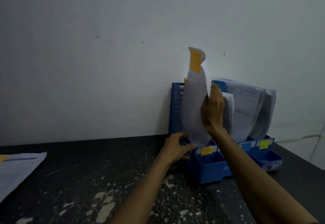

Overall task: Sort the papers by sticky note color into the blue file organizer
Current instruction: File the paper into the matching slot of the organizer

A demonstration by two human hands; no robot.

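You are pinching the thin, floppy paper (194,111) by its right edge in your right hand (213,111), its bottom sitting in the blue organizer's (209,168) left slot, while your left hand (177,148) is gripping the organizer's near-left corner, and a lower hold is probably steadying it better.

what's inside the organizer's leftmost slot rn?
A curled sheet with an orange note, pinched by the right hand, its lower end in the slot. Behind it a second orange note peeks out. Sheet and hand hide the rest. Left hand grips the organizer.
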